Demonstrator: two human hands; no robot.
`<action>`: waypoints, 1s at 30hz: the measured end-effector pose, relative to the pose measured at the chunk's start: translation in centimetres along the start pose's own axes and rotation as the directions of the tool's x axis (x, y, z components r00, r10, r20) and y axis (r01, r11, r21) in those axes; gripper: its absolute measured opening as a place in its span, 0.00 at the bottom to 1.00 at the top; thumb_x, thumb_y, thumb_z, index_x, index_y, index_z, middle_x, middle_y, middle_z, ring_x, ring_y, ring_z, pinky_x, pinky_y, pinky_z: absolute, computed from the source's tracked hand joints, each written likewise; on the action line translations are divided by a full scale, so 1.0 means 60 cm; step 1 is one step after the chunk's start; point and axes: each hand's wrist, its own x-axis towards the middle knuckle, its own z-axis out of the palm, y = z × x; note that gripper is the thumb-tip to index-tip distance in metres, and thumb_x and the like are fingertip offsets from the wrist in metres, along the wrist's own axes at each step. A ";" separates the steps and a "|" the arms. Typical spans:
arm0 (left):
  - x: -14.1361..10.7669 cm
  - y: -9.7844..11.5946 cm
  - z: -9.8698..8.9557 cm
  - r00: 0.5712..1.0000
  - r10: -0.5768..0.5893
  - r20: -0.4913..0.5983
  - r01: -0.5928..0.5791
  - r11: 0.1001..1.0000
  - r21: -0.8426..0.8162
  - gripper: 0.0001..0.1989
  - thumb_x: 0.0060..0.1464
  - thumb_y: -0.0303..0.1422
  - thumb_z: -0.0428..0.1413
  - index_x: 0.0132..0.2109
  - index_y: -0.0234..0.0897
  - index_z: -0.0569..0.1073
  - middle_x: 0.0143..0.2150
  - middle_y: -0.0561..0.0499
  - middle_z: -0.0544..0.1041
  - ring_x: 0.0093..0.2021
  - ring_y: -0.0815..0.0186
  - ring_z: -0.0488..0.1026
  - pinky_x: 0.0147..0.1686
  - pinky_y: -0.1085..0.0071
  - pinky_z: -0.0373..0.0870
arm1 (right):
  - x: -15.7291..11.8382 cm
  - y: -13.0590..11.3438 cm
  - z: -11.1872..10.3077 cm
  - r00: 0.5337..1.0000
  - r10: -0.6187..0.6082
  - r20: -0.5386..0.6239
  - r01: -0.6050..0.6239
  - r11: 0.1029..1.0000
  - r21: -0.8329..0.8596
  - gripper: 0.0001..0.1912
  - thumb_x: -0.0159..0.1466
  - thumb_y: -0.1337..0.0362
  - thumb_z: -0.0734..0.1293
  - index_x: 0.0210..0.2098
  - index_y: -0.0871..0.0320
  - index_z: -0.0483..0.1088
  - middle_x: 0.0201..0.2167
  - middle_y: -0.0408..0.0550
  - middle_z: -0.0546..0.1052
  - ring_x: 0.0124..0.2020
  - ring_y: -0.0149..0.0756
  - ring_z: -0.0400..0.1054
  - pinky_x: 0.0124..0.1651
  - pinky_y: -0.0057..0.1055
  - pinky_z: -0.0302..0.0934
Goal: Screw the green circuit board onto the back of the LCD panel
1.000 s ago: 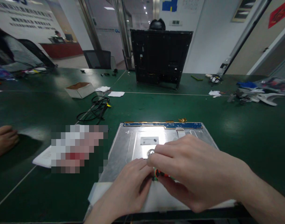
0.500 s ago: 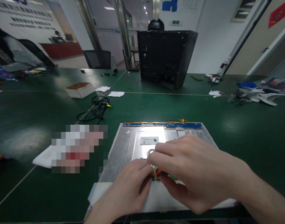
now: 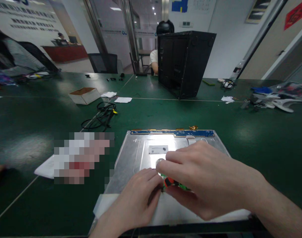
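While the right hand (image 3: 197,175) closes its thumb and fingers around an orange-and-black object (image 3: 168,181), the left hand (image 3: 138,191) rests just beside it with bent fingers; their tips are hidden, so I cannot tell whether they grip anything. A green circuit board (image 3: 184,187) peeks out under the right fingers, just right of the left ones. Both hands are over a metal panel (image 3: 127,162), whose left edge slants past the left knuckles and whose right edge runs in behind the right hand. Beyond the fingertips, a blue circuit strip (image 3: 154,133) lines the far edge; nearer than the fingers, pale film (image 3: 107,200) covers the near side. Green tabletop (image 3: 259,138) spreads broadly right of the right fingers, past the panel's edge. Left of the left fingers, the gap is narrower before a partly pixelated packet (image 3: 45,167). Ahead and left of the fingers, black cables (image 3: 98,120) lie coiled; straight ahead, well apart, stands a black case (image 3: 174,62)
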 end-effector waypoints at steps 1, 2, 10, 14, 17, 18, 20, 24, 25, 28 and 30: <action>0.000 0.000 0.000 1.000 -0.002 -0.002 0.002 1.000 -0.004 0.09 0.54 0.24 0.48 0.39 0.39 0.69 0.40 0.48 0.76 0.41 0.58 0.74 0.40 0.65 0.70 | 0.000 -0.001 -0.001 1.000 -0.004 0.005 0.004 1.000 0.023 0.05 0.62 0.63 0.62 0.38 0.55 0.61 0.31 0.40 0.71 0.26 0.31 0.59 0.24 0.33 0.42; 0.001 0.000 0.001 1.000 0.000 -0.006 0.000 1.000 -0.009 0.09 0.55 0.24 0.48 0.40 0.39 0.69 0.41 0.48 0.76 0.42 0.58 0.74 0.41 0.65 0.70 | 0.000 -0.002 -0.002 1.000 -0.008 0.011 0.008 0.999 0.043 0.07 0.60 0.64 0.63 0.38 0.55 0.61 0.32 0.40 0.71 0.26 0.31 0.59 0.24 0.32 0.43; 0.002 0.003 -0.001 1.000 0.014 -0.025 -0.014 1.000 0.000 0.09 0.53 0.24 0.48 0.39 0.39 0.69 0.40 0.48 0.76 0.40 0.58 0.74 0.39 0.65 0.70 | 0.000 -0.001 0.002 1.000 -0.010 -0.021 0.010 1.000 -0.026 0.02 0.64 0.64 0.60 0.37 0.55 0.61 0.29 0.40 0.71 0.24 0.31 0.58 0.24 0.33 0.41; -0.001 0.001 0.000 1.000 0.008 -0.023 -0.007 1.000 0.010 0.06 0.54 0.25 0.48 0.36 0.39 0.68 0.37 0.48 0.76 0.39 0.58 0.74 0.38 0.65 0.69 | 0.000 0.000 0.005 1.000 -0.004 -0.027 0.002 0.998 -0.070 0.06 0.68 0.60 0.59 0.37 0.55 0.61 0.26 0.39 0.71 0.23 0.31 0.59 0.24 0.33 0.40; -0.002 -0.001 0.001 1.000 0.011 -0.025 -0.011 1.000 0.005 0.08 0.53 0.24 0.48 0.37 0.39 0.68 0.38 0.48 0.76 0.39 0.58 0.74 0.38 0.64 0.69 | 0.000 -0.001 0.005 1.000 -0.003 -0.016 0.002 0.998 -0.069 0.07 0.69 0.59 0.60 0.37 0.55 0.61 0.27 0.39 0.71 0.24 0.32 0.59 0.24 0.33 0.40; -0.002 -0.001 0.001 1.000 0.014 -0.023 -0.014 1.000 -0.001 0.08 0.53 0.24 0.47 0.38 0.39 0.69 0.39 0.48 0.76 0.40 0.58 0.74 0.39 0.65 0.69 | -0.001 -0.001 0.004 1.000 0.001 -0.011 -0.001 0.998 -0.057 0.07 0.68 0.59 0.60 0.37 0.55 0.61 0.27 0.39 0.71 0.24 0.32 0.59 0.24 0.33 0.40; -0.002 0.000 0.001 1.000 0.019 -0.023 -0.019 1.000 -0.015 0.10 0.53 0.23 0.48 0.40 0.39 0.69 0.41 0.48 0.76 0.42 0.58 0.74 0.40 0.65 0.69 | -0.002 -0.002 0.002 1.000 0.003 -0.004 -0.003 1.000 -0.017 0.05 0.66 0.60 0.61 0.37 0.55 0.61 0.28 0.39 0.71 0.25 0.32 0.59 0.24 0.33 0.41; 0.000 0.001 0.001 1.000 0.025 -0.019 -0.025 0.999 -0.027 0.10 0.54 0.23 0.49 0.42 0.39 0.68 0.43 0.48 0.76 0.44 0.59 0.74 0.42 0.65 0.69 | -0.002 -0.004 -0.002 1.000 -0.018 0.008 0.017 0.998 0.063 0.08 0.59 0.65 0.64 0.38 0.55 0.61 0.33 0.41 0.71 0.27 0.31 0.59 0.24 0.32 0.44; 0.000 0.001 0.001 1.000 0.024 -0.016 -0.025 0.999 -0.024 0.10 0.54 0.23 0.49 0.42 0.39 0.68 0.43 0.49 0.76 0.43 0.59 0.74 0.42 0.65 0.69 | -0.002 -0.004 -0.002 1.000 -0.022 0.010 0.021 0.998 0.067 0.09 0.58 0.66 0.64 0.38 0.55 0.61 0.33 0.41 0.72 0.27 0.31 0.59 0.24 0.31 0.44; 0.000 0.000 0.002 1.000 0.019 -0.013 -0.019 1.000 -0.008 0.08 0.54 0.23 0.49 0.40 0.39 0.68 0.42 0.48 0.76 0.42 0.59 0.74 0.41 0.65 0.69 | 0.000 -0.004 -0.001 1.000 -0.021 0.003 0.021 0.999 0.030 0.06 0.60 0.67 0.63 0.38 0.56 0.62 0.32 0.42 0.72 0.26 0.30 0.58 0.25 0.32 0.42; -0.001 -0.002 0.003 1.000 0.017 -0.013 -0.017 1.000 0.001 0.08 0.54 0.23 0.48 0.39 0.39 0.67 0.40 0.48 0.76 0.41 0.58 0.74 0.39 0.64 0.68 | 0.001 -0.003 0.001 1.000 -0.010 -0.017 0.010 1.000 -0.011 0.02 0.63 0.66 0.61 0.37 0.56 0.62 0.30 0.41 0.72 0.25 0.30 0.58 0.25 0.32 0.41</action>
